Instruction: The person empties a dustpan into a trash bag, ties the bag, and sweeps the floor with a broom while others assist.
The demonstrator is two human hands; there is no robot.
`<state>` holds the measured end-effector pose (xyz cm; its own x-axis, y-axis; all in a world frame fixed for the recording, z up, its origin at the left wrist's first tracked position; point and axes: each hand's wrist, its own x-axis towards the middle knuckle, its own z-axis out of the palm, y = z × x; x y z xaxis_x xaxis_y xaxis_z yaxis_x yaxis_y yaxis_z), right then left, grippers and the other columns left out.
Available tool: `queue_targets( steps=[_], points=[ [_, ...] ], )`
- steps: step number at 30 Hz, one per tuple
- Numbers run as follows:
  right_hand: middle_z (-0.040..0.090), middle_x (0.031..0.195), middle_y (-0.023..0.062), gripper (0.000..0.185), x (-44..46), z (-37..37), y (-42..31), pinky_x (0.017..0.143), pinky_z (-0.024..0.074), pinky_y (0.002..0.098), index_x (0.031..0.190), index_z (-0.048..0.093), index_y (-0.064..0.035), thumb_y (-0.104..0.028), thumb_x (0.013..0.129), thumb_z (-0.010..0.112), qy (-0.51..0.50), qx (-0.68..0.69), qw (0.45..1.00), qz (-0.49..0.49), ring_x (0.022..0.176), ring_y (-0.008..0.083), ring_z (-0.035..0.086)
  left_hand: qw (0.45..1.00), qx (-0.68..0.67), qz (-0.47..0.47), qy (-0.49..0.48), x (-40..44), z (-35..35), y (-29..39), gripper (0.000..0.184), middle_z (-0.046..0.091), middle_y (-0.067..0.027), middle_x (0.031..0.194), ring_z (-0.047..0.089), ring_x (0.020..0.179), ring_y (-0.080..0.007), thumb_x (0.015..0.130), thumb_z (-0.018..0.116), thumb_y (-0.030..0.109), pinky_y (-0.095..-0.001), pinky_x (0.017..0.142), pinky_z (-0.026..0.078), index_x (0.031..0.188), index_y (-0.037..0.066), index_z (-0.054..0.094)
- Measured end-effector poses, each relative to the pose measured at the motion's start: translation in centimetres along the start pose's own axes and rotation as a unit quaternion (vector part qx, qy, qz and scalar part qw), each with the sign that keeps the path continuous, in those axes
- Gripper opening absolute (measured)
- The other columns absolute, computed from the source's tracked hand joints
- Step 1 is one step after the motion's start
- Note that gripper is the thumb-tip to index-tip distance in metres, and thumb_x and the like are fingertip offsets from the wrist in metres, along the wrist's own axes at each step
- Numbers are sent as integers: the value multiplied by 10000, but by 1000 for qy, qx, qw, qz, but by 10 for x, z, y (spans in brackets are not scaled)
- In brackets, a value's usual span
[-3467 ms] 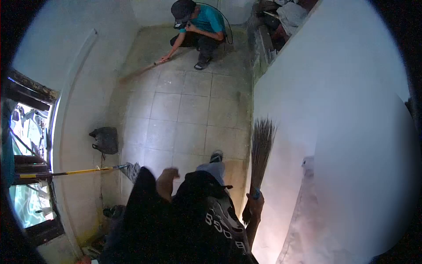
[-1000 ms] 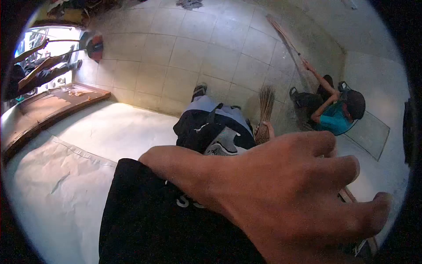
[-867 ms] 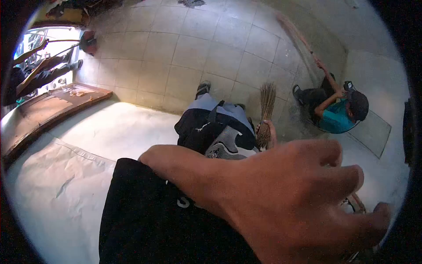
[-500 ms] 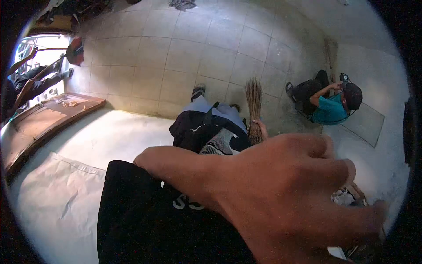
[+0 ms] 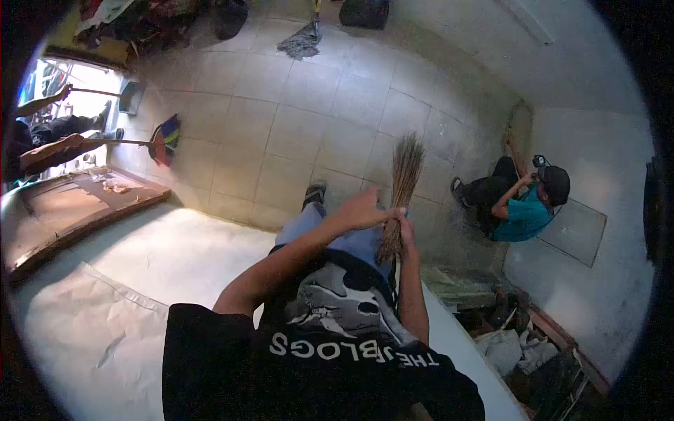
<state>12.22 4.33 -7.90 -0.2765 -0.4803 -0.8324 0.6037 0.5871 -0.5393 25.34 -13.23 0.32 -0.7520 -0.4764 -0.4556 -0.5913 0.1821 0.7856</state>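
Observation:
A stick broom (image 5: 406,168) with a bundle of thin brown bristles stands in front of my body, bristle tips pointing away from me. My right hand (image 5: 406,237) is closed around its lower, bound part. From the left, my left hand (image 5: 368,210) reaches across to the broom, its fingers closed against the bundle just above my right hand and its thumb raised. The lowest end of the broom lies against my dark shirt (image 5: 330,302).
A crouching person (image 5: 523,210) in teal is at the right, arm stretched to the wall base. In the left doorway, another person's arms (image 5: 53,151) hold a broom (image 5: 165,140) and a dustpan (image 5: 130,97). A mop (image 5: 302,43) rests on the tiles; sacks (image 5: 502,351) lie lower right.
My left hand has dropped from close before the camera to the broom. My right hand still holds it. The doorway person's broom and dustpan have moved apart.

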Motion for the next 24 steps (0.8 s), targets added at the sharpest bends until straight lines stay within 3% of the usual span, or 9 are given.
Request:
queue_targets(
  steps=[2, 3, 6, 9, 11, 14, 18, 22, 24],
  points=[
    [672, 801, 91, 416, 35, 2, 2, 650, 507, 318, 1030, 618, 25, -326, 807, 634, 60, -2, 984, -165, 686, 188, 629, 986, -108, -59, -108, 23, 23, -20, 726, 638, -180, 1004, 630, 891, -266, 741, 618, 620, -363, 785, 495, 1156, 25, 575],
    [672, 801, 91, 416, 56, 6, -8, 650, 507, 318, 1030, 618, 25, -326, 807, 634, 57, 0, 985, -164, 686, 188, 629, 946, -218, -117, -208, 37, 27, -24, 717, 640, -166, 994, 621, 888, -252, 728, 652, 593, -355, 789, 489, 1151, 19, 576],
    [667, 807, 105, 407, 94, 8, -18, 697, 498, 328, 1005, 624, 26, -312, 782, 670, 99, -12, 989, -108, 741, 208, 628, 918, -289, -138, -236, 71, 35, -27, 648, 638, -118, 987, 602, 885, -228, 701, 720, 486, -346, 788, 484, 1132, 22, 584],
    [656, 802, 111, 400, 136, -8, -37, 749, 477, 335, 971, 633, 30, -305, 763, 697, 32, -331, 818, -470, 784, 217, 620, 920, -293, -125, -227, 119, 51, -39, 590, 625, -130, 962, 598, 881, -235, 661, 756, 309, -368, 784, 473, 1110, -19, 558],
    [645, 872, 105, 425, 179, -17, -60, 787, 459, 342, 975, 624, 23, -332, 758, 709, 14, -20, 998, -58, 814, 228, 611, 943, -244, -132, -186, 158, 66, -39, 590, 623, -148, 977, 599, 904, -266, 666, 735, 293, -387, 800, 471, 1125, -24, 541],
    [638, 823, 81, 244, 279, -43, -86, 651, 499, 345, 876, 620, 38, -183, 798, 686, -19, 29, 997, -74, 706, 197, 628, 968, -168, -162, -92, 249, 131, -103, 566, 615, -188, 999, 594, 953, -325, 672, 696, 254, -423, 836, 463, 1134, -20, 519],
    [627, 801, 111, 252, 442, -62, -79, 575, 486, 355, 916, 604, 29, -140, 759, 706, 182, -131, 972, -72, 578, 184, 592, 966, -135, -215, -52, 373, 190, -170, 567, 601, -216, 1084, 595, 972, -384, 699, 683, 324, -460, 839, 470, 1160, 34, 525],
    [635, 916, 161, 450, 615, -102, -64, 736, 472, 365, 1087, 551, 53, -164, 722, 699, 292, -328, 883, -164, 790, 255, 615, 980, -91, -175, -42, 500, 200, -231, 610, 606, -213, 1064, 593, 965, -394, 698, 693, 368, -468, 831, 476, 1164, 26, 499],
    [642, 948, 207, 458, 675, -105, -66, 789, 464, 419, 1021, 571, 77, -225, 699, 697, 257, -299, 901, -181, 863, 345, 619, 987, -94, -129, -20, 555, 214, -282, 587, 607, -205, 1066, 597, 964, -382, 683, 704, 315, -453, 842, 482, 1142, 10, 502]
  ],
)
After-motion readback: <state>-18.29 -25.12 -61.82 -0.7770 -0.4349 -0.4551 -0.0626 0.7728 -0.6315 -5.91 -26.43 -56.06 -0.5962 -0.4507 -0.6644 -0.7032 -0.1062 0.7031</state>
